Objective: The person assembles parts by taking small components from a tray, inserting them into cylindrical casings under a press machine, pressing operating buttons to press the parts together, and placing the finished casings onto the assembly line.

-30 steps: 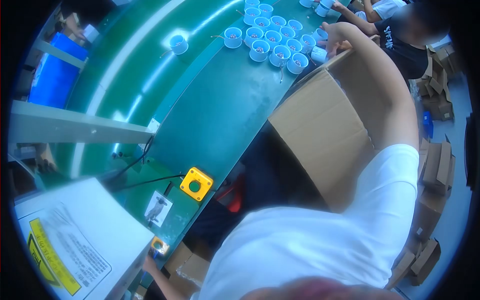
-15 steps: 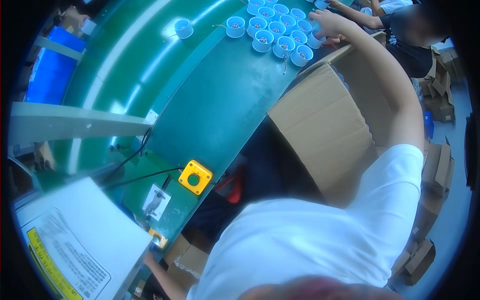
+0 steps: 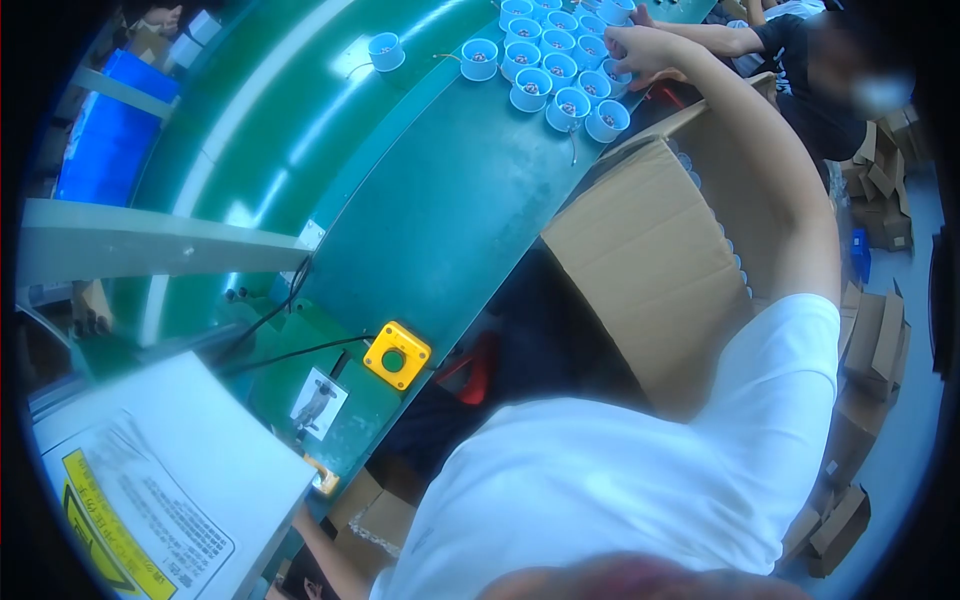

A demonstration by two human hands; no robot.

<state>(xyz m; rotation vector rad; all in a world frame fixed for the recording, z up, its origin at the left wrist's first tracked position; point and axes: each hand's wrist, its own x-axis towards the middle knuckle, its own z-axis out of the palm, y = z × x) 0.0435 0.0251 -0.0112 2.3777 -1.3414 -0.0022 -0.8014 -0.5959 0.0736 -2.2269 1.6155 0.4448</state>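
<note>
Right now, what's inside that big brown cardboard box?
Small, pale blue rounded edges peek past the near panel of the brown cardboard box. That panel and the bare right arm hide whatever lies deeper.

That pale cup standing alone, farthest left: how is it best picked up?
I'd grip the pale cup by its round outer wall, pinching opposite sides from above and the picture's right. It stands upright with free space around it, while a thin wire trails off to the picture's left.
</note>
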